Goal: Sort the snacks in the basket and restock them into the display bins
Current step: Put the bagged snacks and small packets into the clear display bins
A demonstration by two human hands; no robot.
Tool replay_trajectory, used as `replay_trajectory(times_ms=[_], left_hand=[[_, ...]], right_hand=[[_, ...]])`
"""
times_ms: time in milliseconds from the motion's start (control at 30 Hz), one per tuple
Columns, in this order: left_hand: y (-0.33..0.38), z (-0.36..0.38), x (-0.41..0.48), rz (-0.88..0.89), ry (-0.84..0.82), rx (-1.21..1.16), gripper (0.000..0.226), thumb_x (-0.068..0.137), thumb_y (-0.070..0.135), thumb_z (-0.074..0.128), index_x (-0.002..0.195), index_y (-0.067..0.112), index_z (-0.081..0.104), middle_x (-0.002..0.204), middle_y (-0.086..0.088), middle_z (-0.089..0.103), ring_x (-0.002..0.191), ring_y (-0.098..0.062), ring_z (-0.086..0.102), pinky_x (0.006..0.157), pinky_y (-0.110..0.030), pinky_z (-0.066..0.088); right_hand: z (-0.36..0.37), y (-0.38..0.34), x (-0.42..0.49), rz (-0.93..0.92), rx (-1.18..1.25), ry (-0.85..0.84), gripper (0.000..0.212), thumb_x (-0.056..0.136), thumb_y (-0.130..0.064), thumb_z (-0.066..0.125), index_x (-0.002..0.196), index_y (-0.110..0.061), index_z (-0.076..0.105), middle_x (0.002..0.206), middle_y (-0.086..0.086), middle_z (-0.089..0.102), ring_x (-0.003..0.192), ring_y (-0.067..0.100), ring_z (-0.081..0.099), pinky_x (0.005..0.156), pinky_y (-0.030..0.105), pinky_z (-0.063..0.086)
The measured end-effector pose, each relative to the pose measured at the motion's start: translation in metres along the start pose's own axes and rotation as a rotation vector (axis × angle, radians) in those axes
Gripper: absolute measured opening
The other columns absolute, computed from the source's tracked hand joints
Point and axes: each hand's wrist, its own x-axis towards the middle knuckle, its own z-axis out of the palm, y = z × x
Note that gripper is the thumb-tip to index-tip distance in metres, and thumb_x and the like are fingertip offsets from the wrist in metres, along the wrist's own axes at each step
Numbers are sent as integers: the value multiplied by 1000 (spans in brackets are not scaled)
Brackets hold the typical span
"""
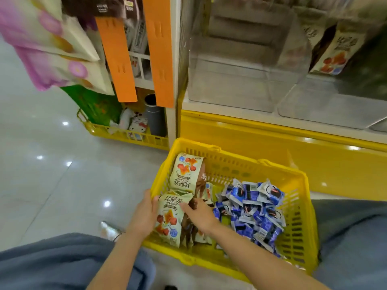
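A yellow basket [230,166] stands on the floor against the yellow base of the display unit.

Contents, left part: cream-and-green snack packs printed with red fruit, with brown packs [189,225] on edge beside them. Contents, right part: a loose pile of small blue packets [253,208].

Above the base sit two clear display bins [228,80]. The right-hand bin holds one upright pack [335,51] of the same cream-and-green kind; the rest of what the bins hold is blurred.

Further left, a second basket [125,136] holds a green bag [94,103], a plush toy [137,124] and a grey cylinder [155,118].

The near pack [169,218] lies in the basket's near-left corner, printed face up. Its long axis runs from the near wall toward the shelf, with the lettered end pointing away from the person. The far pack [186,174] lies on the same line but reversed, lettered end toward the near pack, the two ends touching.

The left hand [144,212] is cupped round the near pack's left edge. The right hand [199,214] has its fingers curled over the pack's upper right edge, also touching the brown packs.
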Motion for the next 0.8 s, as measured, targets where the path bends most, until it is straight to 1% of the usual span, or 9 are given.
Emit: replay_trajectory(times_ms=[133,267,433,500,533,600,667,700,800], left_hand=[[-3,-2,-1,4,-18,-36,15,99,37,27,98,23,32,81,3,54,69,-7,53,62,-29,38],[2,-4,-1,-13,-68,-78,23,98,40,26,101,19,34,90,-1,55,76,-15,54,66,-30,38],[15,-19,5,-108,-169,-30,37,99,36,30,117,6,41,113,-14,55,104,-29,53,83,-31,40],[23,-26,6,-85,-16,-30,37,99,27,35,124,0,44,125,-19,49,114,-31,48,93,-34,37],[30,-30,4,-59,88,-74,37,98,23,39,128,1,42,129,-19,46,117,-30,45,98,-35,36],[44,-37,-3,9,178,-229,43,94,27,50,132,9,40,130,-11,44,116,-22,48,97,-32,41],[61,-42,-12,-12,-33,-511,57,82,48,58,129,22,39,126,0,49,104,-11,57,81,-20,49],[69,-44,-18,-44,-183,-655,68,73,57,59,129,25,39,123,2,55,100,-11,62,76,-20,51],[82,-47,-24,-49,-511,-810,68,71,60,66,129,31,46,114,3,67,98,-16,67,81,-31,53]], right_hand=[[6,-4,7,23,5,40,60,81,-42,69,126,-9,49,123,3,61,112,18,57,94,29,47],[5,-4,8,-23,-44,38,61,77,-48,70,123,-13,54,121,1,62,112,18,58,98,36,47],[-4,-12,-3,-175,-57,75,54,81,-45,67,124,-14,53,120,-3,63,110,15,59,96,37,48],[-18,-22,-12,-223,-83,82,51,82,-45,66,122,-16,53,117,-7,63,105,9,59,91,27,50],[-28,-28,-19,-260,-84,76,46,83,-44,65,120,-20,52,113,-13,62,101,1,59,85,14,49],[-49,-42,-33,-334,-58,62,30,84,-42,63,110,-33,50,99,-28,61,85,-16,58,67,0,44],[-66,-54,-45,-375,24,41,26,84,-47,56,104,-33,49,79,-21,68,69,-10,63,57,7,46],[-72,-57,-51,-392,55,36,35,81,-52,52,105,-27,49,73,-14,70,64,-3,64,56,13,49],[-82,-61,-60,-408,104,0,47,77,-54,45,112,-23,47,86,-7,69,73,5,67,61,19,52]])
